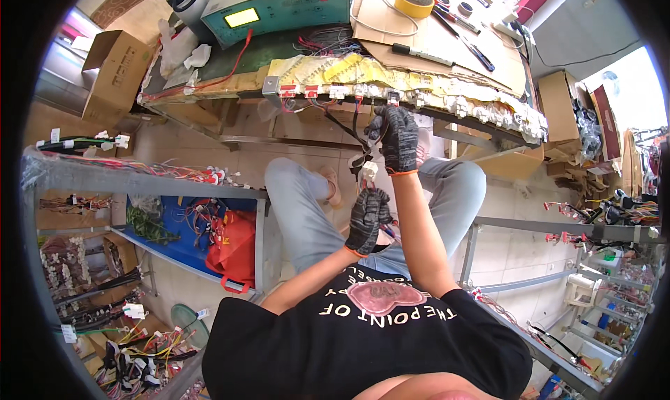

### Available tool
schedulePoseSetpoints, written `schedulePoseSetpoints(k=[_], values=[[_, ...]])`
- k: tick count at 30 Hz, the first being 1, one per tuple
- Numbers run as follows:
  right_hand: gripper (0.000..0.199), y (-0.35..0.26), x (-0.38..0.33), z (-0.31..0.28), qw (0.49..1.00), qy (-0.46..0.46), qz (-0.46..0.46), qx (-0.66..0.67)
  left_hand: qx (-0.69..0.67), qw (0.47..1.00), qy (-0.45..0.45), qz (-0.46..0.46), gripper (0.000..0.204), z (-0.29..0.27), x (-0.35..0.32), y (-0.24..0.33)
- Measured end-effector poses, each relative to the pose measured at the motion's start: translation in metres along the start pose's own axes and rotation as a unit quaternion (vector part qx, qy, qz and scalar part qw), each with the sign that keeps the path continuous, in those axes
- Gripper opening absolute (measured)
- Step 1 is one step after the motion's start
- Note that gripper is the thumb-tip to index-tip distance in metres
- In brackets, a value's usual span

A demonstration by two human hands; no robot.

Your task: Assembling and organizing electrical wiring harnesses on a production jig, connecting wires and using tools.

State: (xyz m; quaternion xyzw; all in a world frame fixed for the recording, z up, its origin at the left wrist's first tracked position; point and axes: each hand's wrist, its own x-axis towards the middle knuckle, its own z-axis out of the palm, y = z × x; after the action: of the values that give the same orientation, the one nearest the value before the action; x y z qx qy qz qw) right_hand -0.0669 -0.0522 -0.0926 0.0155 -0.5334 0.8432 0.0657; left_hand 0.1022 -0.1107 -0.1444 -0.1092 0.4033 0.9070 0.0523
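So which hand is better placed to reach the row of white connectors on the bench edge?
Probably the right hand: it is raised just below the row of white connectors, touching the wires that hang from it. The left hand sits lower, over the lap, holding a white connector.

Head-worn fisheye, steeply downward, close

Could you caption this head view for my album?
Gloved left hand and right hand handle a white plug below a workbench.

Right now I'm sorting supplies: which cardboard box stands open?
The cardboard box at the far left, beside the bench: its top flaps stand up. The box at the bench's right end looks shut.
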Motion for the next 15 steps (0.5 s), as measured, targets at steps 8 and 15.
schedulePoseSetpoints(k=[8, 15], values=[[0.016, -0.009, -0.001, -0.006, 0.924, -0.074, -0.172, -0.333, 0.395, 0.862, 0.01, 0.318, 0.02, -0.018, 0.055, -0.029], [0.017, 0.012, 0.001, -0.012, 0.997, 0.044, 0.071, -0.003, 0.208, 0.968, 0.041, 0.136, 0.02, 0.021, 0.055, 0.021]])
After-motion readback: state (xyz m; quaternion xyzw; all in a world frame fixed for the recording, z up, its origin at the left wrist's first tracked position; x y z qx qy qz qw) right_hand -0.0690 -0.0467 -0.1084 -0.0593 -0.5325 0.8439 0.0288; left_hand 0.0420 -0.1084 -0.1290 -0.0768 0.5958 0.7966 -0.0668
